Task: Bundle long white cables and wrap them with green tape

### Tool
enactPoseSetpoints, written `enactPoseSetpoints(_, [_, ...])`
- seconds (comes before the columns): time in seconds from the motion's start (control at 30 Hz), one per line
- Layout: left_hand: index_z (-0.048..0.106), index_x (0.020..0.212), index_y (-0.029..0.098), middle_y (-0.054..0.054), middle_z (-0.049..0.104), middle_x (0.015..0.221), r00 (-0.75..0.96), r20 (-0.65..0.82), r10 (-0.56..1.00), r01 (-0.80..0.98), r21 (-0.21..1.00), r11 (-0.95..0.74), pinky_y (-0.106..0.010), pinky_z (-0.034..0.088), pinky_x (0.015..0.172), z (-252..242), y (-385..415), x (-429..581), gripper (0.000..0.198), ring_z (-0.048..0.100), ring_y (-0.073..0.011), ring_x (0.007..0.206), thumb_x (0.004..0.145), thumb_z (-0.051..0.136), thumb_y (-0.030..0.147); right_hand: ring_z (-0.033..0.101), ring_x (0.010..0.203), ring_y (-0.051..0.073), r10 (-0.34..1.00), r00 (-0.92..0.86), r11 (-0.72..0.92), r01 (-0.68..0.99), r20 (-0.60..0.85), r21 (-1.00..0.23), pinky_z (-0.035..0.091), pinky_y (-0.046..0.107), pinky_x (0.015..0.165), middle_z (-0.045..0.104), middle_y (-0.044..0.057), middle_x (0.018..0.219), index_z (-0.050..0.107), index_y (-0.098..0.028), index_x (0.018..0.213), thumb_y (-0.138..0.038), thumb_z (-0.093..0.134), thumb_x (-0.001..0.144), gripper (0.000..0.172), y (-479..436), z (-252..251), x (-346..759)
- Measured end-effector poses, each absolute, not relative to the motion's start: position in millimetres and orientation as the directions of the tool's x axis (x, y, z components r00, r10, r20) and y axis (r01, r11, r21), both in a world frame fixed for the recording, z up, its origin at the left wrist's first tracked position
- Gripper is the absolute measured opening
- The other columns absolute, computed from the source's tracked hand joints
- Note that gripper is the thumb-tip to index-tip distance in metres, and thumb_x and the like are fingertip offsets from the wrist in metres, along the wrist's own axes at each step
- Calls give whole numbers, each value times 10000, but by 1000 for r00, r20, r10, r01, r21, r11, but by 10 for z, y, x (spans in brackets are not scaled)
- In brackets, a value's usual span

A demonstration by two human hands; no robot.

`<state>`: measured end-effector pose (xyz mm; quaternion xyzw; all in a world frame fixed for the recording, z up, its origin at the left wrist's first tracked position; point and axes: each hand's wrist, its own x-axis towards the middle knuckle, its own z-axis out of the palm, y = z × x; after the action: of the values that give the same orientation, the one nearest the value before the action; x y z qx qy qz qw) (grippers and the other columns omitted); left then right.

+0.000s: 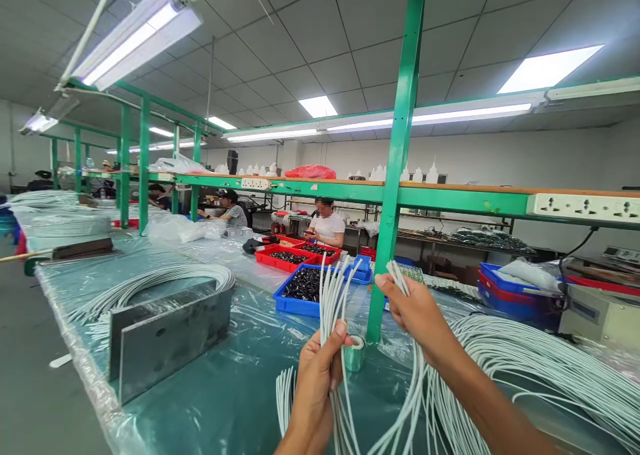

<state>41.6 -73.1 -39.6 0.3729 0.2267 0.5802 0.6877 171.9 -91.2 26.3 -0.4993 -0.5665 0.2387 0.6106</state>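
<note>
My left hand (pixel 320 375) is closed round a bundle of white cables (pixel 331 295), whose loose ends fan upward above the thumb. To the right, my right hand (pixel 413 312) grips a second bunch of white cables (pixel 397 276) with short ends poking out past the fingers. From both hands the cables hang down toward the tabletop, where their lower parts leave the view. More cable ends (pixel 285 395) lie just left of my left wrist. A large coil of white cables (pixel 540 355) rests under and beside my right forearm. Behind my left hand stands a green tape roll (pixel 354 355).
Two upright metal plates (pixel 175 342) stand at left before another cable coil (pixel 165 278). A blue tray (pixel 300 292) and red trays (pixel 285 258) hold small black parts. A green post (pixel 395 155) rises close behind my hands. Several people sit farther back.
</note>
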Motion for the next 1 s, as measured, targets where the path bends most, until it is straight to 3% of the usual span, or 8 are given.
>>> enactPoseSetpoints(0.1, [569, 609, 120, 76, 446, 415, 221, 153, 963, -605, 796, 12, -156, 96, 346, -417, -738, 430, 395, 156, 20, 307, 572, 739, 475, 191, 391, 49, 915, 134, 336, 268, 380, -903, 162, 195, 383, 236, -100, 445, 544, -147, 689, -590, 564, 694, 443, -937, 200, 1656])
enactPoseSetpoints(0.2, [578, 577, 122, 107, 285, 344, 215, 157, 964, -570, 822, -6, -156, 81, 346, -429, -756, 449, 395, 134, 7, 322, 567, 740, 483, 352, 450, 74, 901, 117, 376, 265, 417, -888, 273, 204, 427, 410, -44, 518, 578, -132, 695, -539, 608, 680, 409, -940, 156, 1560])
enactPoseSetpoints(0.3, [591, 586, 117, 87, 358, 389, 202, 149, 968, -558, 830, -11, -148, 101, 352, -440, -762, 459, 385, 165, 9, 345, 546, 760, 461, 457, 524, 121, 894, 96, 406, 239, 437, -882, 345, 239, 506, 506, 3, 558, 591, -124, 672, -498, 608, 689, 375, -932, 126, 1494])
enactPoseSetpoints(0.53, [637, 726, 126, 47, 493, 486, 124, 198, 972, -564, 820, -95, -129, 162, 373, -457, -752, 393, 360, 189, 19, 350, 659, 675, 477, 289, 439, 74, 807, 374, 414, 193, 457, -890, 235, 198, 411, 308, -68, 505, 407, -188, 602, -591, 504, 749, 439, -936, 67, 1592])
enactPoseSetpoints(0.63, [623, 657, 120, 36, 517, 548, 150, 219, 964, -584, 807, -93, -128, 184, 380, -453, -760, 372, 370, 210, 27, 351, 658, 670, 486, 339, 462, 72, 787, 378, 489, 102, 488, -867, 284, 188, 427, 346, -61, 550, 354, -195, 610, -618, 506, 742, 469, -918, 73, 1619])
enactPoseSetpoints(0.73, [638, 697, 130, 23, 560, 657, 170, 236, 957, -604, 792, -88, -138, 180, 376, -459, -760, 374, 340, 224, 31, 352, 677, 661, 468, 256, 411, 49, 834, 326, 468, 9, 445, -884, 224, 171, 377, 286, -87, 517, 327, -202, 621, -654, 549, 682, 508, -915, 96, 1563])
enactPoseSetpoints(0.87, [663, 789, 149, 33, 554, 640, 193, 220, 956, -602, 796, -62, -132, 228, 406, -464, -770, 372, 300, 249, 22, 363, 704, 649, 436, 199, 396, 48, 833, 286, 472, 80, 473, -878, 173, 167, 356, 234, -103, 470, 461, -191, 716, -640, 542, 703, 457, -942, 116, 1459])
enactPoseSetpoints(1.0, [642, 643, 128, 47, 509, 524, 218, 226, 950, -570, 819, -64, -123, 281, 447, -451, -802, 353, 306, 238, 16, 367, 698, 658, 428, 219, 394, 53, 800, 272, 491, 215, 534, -844, 174, 179, 362, 258, -95, 443, 553, -168, 806, -583, 566, 723, 424, -945, 118, 1423])
